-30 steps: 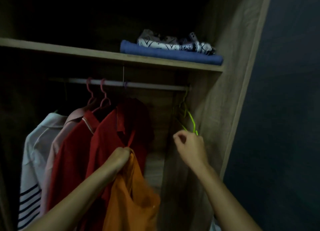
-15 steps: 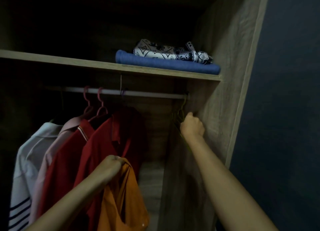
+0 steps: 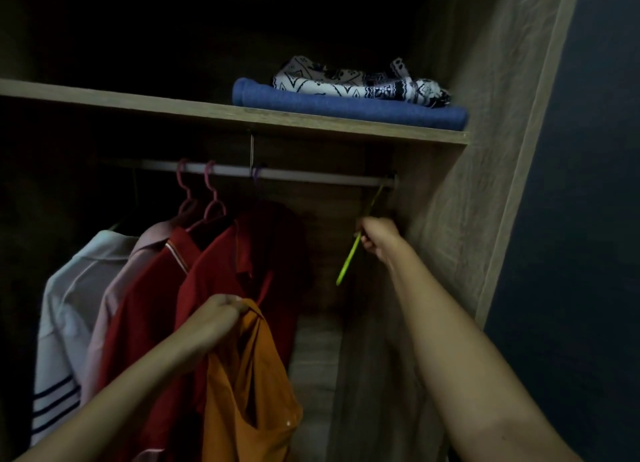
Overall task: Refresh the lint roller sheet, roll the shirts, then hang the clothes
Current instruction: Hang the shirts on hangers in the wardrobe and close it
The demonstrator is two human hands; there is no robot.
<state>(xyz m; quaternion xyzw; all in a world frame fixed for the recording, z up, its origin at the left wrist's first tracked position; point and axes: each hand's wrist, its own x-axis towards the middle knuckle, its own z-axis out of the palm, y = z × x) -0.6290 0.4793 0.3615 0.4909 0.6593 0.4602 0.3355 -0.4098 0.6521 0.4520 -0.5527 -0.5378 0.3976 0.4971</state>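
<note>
I am looking into a dim wooden wardrobe. My left hand [image 3: 216, 319] grips the top of an orange shirt [image 3: 249, 385], which hangs down from it in front of the hung clothes. My right hand [image 3: 379, 236] grips a lime-green hanger [image 3: 349, 261] at the right end of the clothes rail [image 3: 311, 177], close to the wardrobe's side wall; the hanger's hook reaches up to the rail. Two red shirts [image 3: 221, 281], a pink one [image 3: 114, 288] and a white striped one [image 3: 65, 309] hang on the rail at the left.
A shelf [image 3: 138, 105] above the rail carries a folded blue cloth [image 3: 346, 105] with a black-and-white patterned cloth [image 3: 356, 84] on top. The wardrobe's right side panel [image 3: 485, 150] borders a dark blue wall [image 3: 588, 219]. A gap of rail lies between the red shirts and the green hanger.
My right hand rose from below the green hanger to its neck near the rail and now holds it tilted. The left hand has kept hold of the orange shirt.
</note>
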